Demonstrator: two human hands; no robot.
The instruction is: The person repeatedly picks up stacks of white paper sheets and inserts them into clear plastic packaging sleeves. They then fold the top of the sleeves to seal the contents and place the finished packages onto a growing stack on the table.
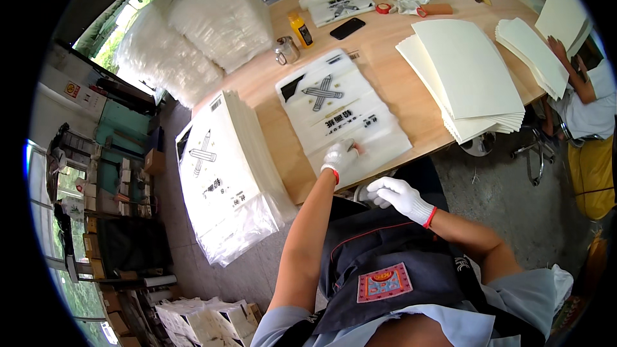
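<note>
A stack of clear printed plastic bags [379, 130] lies flat on the wooden table in front of me. My left hand [340, 157], in a white knit glove with a red cuff, is at the near end of the stack. Its fingers are bent together at the top bag, and bare fingertips seem to show. Just off the table's near edge, above my lap, my right hand [403, 199] wears the same kind of glove. Nothing is in it, and its fingers are loosely bent and slightly apart. Left of the bags stands a thick pile of bagged white paper [222, 173].
Fanned stacks of cream paper sheets [466, 67] cover the table's right side. A phone [348, 28], a yellow bottle [300, 30] and a metal mug [286, 50] stand farther back. Big plastic-wrapped bundles [222, 16] rise at far left. Another person's hand [558, 46] touches sheets at far right.
</note>
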